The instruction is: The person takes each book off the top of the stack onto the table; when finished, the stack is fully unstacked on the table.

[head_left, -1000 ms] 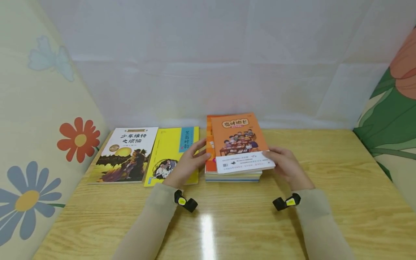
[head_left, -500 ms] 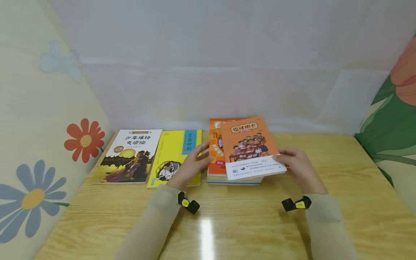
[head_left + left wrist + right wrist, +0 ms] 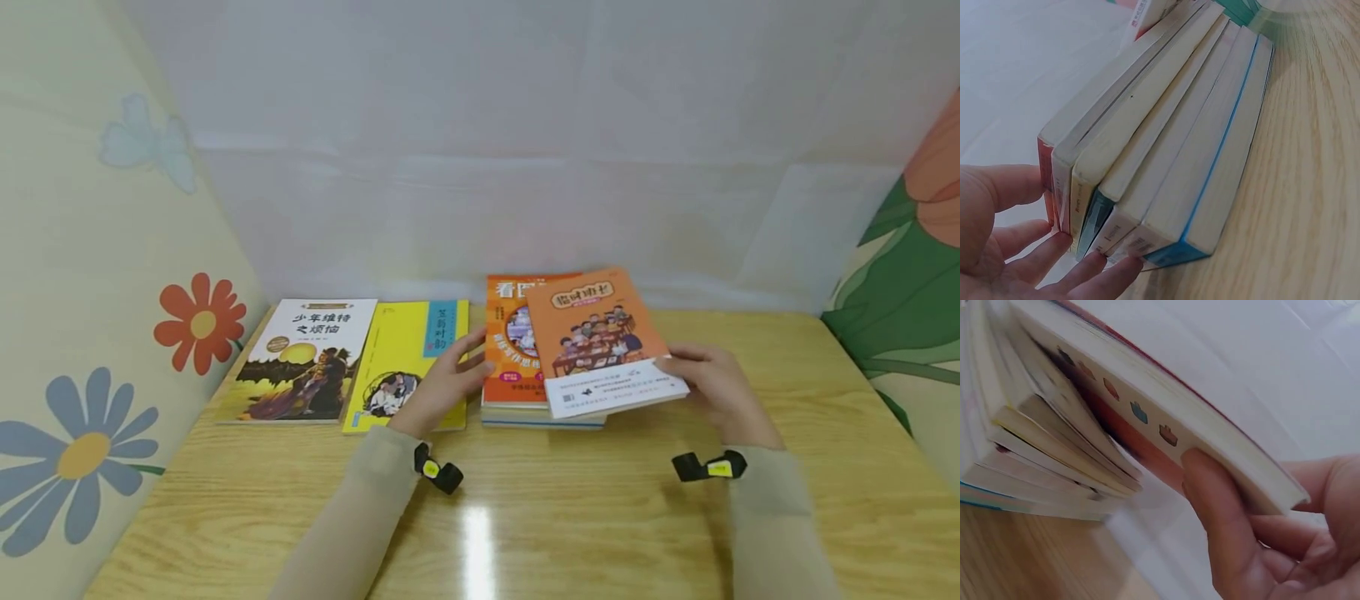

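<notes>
An orange book with a white band along its lower edge is pinched at its lower right corner by my right hand. It slants over the right part of a stack of books. In the right wrist view, the thumb and fingers hold this book on both faces, and a gap separates its near end from the stack. A red-orange book tops the stack. My left hand is at the stack's left side; in the left wrist view its extended fingertips touch the spines.
Left of the stack, a yellow book and a white book with a sunset picture lie side by side. The wooden table meets a pale sheet behind and flower-painted walls at both sides.
My right hand has moved right with the orange book, sliding it across and uncovering more of the red-orange cover. The left hand stays beside the stack; the head view has shifted slightly.
</notes>
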`<state>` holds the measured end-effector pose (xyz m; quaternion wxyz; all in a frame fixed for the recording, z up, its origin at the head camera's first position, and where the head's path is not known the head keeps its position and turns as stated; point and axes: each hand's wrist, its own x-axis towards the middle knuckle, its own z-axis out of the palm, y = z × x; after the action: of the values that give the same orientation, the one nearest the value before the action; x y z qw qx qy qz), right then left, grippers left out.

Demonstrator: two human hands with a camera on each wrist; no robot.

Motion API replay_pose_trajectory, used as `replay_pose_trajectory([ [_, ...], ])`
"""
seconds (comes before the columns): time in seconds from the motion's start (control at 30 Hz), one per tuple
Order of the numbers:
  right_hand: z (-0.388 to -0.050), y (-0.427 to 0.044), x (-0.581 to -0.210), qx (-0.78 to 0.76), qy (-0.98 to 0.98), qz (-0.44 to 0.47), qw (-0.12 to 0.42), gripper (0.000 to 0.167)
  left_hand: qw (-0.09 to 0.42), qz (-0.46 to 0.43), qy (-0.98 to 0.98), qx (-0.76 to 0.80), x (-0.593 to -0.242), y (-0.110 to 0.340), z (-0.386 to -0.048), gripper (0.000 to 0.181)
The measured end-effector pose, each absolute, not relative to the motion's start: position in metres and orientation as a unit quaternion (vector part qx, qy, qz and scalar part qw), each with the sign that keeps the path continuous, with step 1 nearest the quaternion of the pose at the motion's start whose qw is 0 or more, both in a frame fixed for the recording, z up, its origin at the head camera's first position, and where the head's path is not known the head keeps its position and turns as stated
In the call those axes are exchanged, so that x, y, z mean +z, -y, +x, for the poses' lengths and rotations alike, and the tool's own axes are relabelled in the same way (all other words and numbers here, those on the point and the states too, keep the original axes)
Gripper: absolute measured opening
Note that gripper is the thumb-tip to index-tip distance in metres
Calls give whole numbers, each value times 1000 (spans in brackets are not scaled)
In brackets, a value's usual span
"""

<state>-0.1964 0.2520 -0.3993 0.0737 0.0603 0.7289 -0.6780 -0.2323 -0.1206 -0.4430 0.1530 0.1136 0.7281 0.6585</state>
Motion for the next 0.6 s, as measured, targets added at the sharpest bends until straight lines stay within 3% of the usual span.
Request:
replay_pose_trajectory([
  [0.13, -194, -270, -400, -708, -701, 58, 64, 53, 150, 115, -725, 662, -444, 121, -232, 66],
  [0.27, -191, -288, -400, -747, -658, 59, 71, 21, 153, 122, -722, 664, -445, 120, -232, 66],
  [0.6, -182, -330, -417, -822, -558, 81, 73, 31, 157, 122, -724, 660, -444, 121, -232, 66],
])
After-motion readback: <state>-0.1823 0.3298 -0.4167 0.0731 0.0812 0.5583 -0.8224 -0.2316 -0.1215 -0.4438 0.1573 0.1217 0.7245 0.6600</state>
